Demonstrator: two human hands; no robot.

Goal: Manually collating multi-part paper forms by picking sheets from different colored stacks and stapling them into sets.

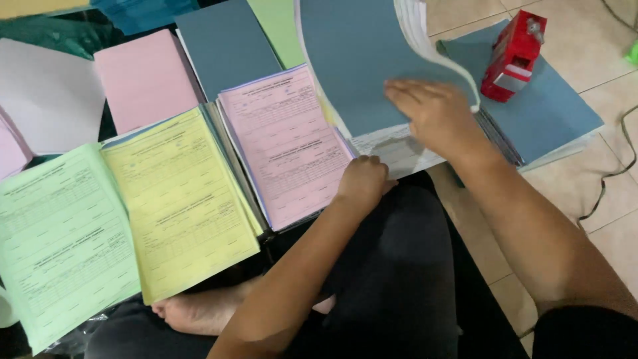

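My right hand lies flat, fingers spread, on a blue-grey cover sheet that bends upward over a thick bundle of white pages. My left hand is curled at the near edge of the same bundle, pinching the white printed sheet at its bottom, right beside a pink stack of printed forms. I sit on the floor, dark trousers and a bare foot below.
Stacks of forms lie side by side: yellow, green, plain pink, blue-grey. A red stapler sits on another blue-grey stack at right. A dark cable crosses the tiled floor.
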